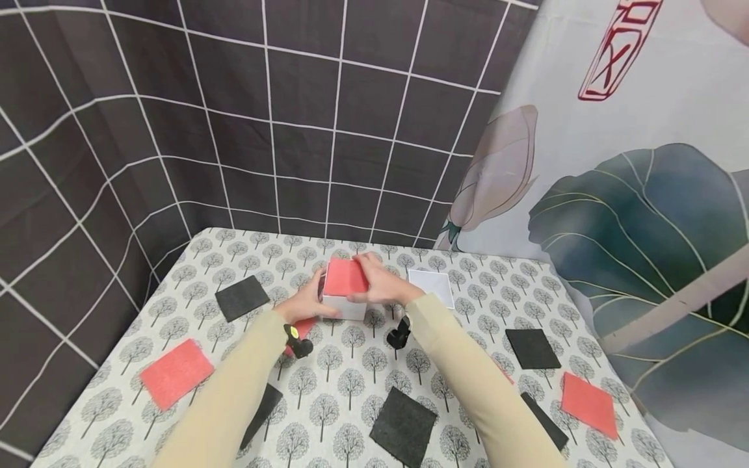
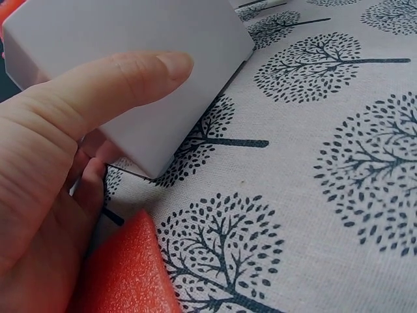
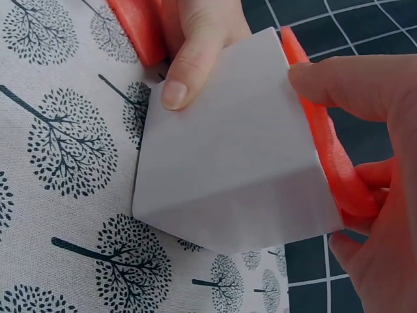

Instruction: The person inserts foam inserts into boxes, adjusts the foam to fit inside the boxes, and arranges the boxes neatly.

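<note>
A white box (image 1: 346, 309) stands near the back middle of the patterned tabletop. My left hand (image 1: 302, 301) grips its left side, with the thumb lying across the front wall in the left wrist view. A square red foam sheet (image 1: 345, 277) lies over the box's top. In the right wrist view my right hand (image 3: 384, 130) holds this sheet by its edges, thumb at the near rim and fingers curled round the far side. The sheet bulges slightly there. What is inside the box is hidden beneath it.
A white square lid-like piece (image 1: 431, 287) lies right of the box. Black foam squares (image 1: 242, 298) and red foam squares (image 1: 177, 374) are scattered over the tree-print cloth (image 1: 324, 411). One red piece (image 2: 133, 267) sits just below my left hand. A dark gridded curtain (image 1: 304, 117) hangs behind.
</note>
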`<state>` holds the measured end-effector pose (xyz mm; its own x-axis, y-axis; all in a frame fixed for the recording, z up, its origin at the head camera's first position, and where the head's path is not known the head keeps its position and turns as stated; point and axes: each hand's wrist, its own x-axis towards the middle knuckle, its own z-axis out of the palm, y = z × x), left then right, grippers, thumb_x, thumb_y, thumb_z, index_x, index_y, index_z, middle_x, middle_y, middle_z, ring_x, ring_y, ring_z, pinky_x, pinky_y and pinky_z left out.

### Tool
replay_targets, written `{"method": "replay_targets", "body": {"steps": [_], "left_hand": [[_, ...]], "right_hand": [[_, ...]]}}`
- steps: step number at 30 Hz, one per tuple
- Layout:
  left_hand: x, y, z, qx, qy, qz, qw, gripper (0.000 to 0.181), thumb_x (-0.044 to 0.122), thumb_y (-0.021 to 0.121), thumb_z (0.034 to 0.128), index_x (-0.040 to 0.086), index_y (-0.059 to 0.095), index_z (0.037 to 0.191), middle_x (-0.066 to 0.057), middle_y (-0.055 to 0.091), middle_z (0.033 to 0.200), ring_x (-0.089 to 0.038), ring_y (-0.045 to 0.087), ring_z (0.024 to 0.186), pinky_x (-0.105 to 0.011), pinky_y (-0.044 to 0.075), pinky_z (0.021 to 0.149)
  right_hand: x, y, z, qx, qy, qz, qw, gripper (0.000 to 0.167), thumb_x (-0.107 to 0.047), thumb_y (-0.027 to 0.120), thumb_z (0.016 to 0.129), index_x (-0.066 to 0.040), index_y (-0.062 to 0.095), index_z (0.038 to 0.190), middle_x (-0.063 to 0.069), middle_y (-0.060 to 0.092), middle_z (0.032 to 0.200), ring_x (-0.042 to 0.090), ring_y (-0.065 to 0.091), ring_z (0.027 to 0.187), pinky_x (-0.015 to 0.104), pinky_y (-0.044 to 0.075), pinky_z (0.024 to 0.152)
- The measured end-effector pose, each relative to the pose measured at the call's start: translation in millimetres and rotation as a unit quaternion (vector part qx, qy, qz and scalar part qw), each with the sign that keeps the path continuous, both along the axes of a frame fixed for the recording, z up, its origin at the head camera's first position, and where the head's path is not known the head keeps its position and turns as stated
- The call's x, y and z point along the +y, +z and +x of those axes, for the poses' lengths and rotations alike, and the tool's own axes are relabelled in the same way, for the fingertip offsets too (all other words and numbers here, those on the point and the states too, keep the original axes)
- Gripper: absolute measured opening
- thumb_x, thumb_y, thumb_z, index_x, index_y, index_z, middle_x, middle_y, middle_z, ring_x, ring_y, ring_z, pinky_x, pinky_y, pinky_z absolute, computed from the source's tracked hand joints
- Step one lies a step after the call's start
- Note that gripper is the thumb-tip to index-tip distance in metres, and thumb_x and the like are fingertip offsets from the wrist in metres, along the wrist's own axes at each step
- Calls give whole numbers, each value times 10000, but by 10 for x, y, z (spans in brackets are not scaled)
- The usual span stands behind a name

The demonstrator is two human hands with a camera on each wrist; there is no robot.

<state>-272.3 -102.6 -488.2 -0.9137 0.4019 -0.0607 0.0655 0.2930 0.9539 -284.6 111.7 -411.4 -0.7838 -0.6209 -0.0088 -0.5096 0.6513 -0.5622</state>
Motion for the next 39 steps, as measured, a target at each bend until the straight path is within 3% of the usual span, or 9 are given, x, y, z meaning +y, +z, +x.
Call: {"method": "replay_targets", "body": {"steps": [7, 14, 21, 27, 32, 39], "left_hand": [[0, -3, 4, 180, -160, 119, 9996, 1118, 135, 856, 611, 153, 127, 1458, -128, 460, 1298, -275, 487, 1125, -470, 341, 1009], [9, -12, 4, 121, -159, 267, 9994, 1104, 106, 858, 606, 159, 150, 1450, -116, 493, 1262, -266, 513, 1098, -456, 357, 999], [17, 15, 25, -1, -177, 404, 9990, 1112, 92, 850, 612, 166, 131, 1457, -117, 454, 1288, -272, 493, 1112, -427, 417, 951], [24, 56, 32, 66, -269, 499, 9984, 1100, 37, 829, 627, 144, 118, 1460, -132, 443, 1287, -285, 485, 1111, -418, 435, 930], [16, 28, 33, 118, -222, 302, 9992, 1113, 73, 834, 641, 144, 93, 1469, -136, 441, 1298, -283, 492, 1108, -427, 431, 934], [10, 21, 38, 77, -108, 97, 9999, 1111, 116, 845, 635, 158, 104, 1463, -113, 460, 1298, -260, 511, 1102, -431, 398, 968]], "right_hand": [[13, -10, -46, -230, 35, 88, 9997, 991, -367, 770, 706, 2, 210, 1435, 89, 365, 1282, 161, 455, 1052, 330, 488, 846], [37, -32, -96, -563, 39, -26, 9984, 943, -354, 770, 709, -36, 260, 1434, 79, 403, 1290, 191, 443, 1129, 411, 442, 930], [95, -79, -108, -852, -7, -259, 9960, 891, -356, 737, 750, -105, 259, 1459, 44, 379, 1399, 189, 360, 1269, 498, 304, 1037], [124, -123, -108, -1101, -191, -414, 9929, 852, -362, 717, 771, -229, 251, 1472, -31, 284, 1486, 158, 236, 1356, 511, 194, 1083], [112, -149, -122, -1026, -150, -329, 9941, 797, -387, 687, 793, -265, 275, 1464, -44, 198, 1523, 173, 155, 1385, 556, 159, 1075], [-57, -107, -111, -264, -147, 94, 9995, 686, -489, 635, 820, -269, 386, 1420, 18, 133, 1542, 313, 91, 1392, 645, 155, 1031]]}}
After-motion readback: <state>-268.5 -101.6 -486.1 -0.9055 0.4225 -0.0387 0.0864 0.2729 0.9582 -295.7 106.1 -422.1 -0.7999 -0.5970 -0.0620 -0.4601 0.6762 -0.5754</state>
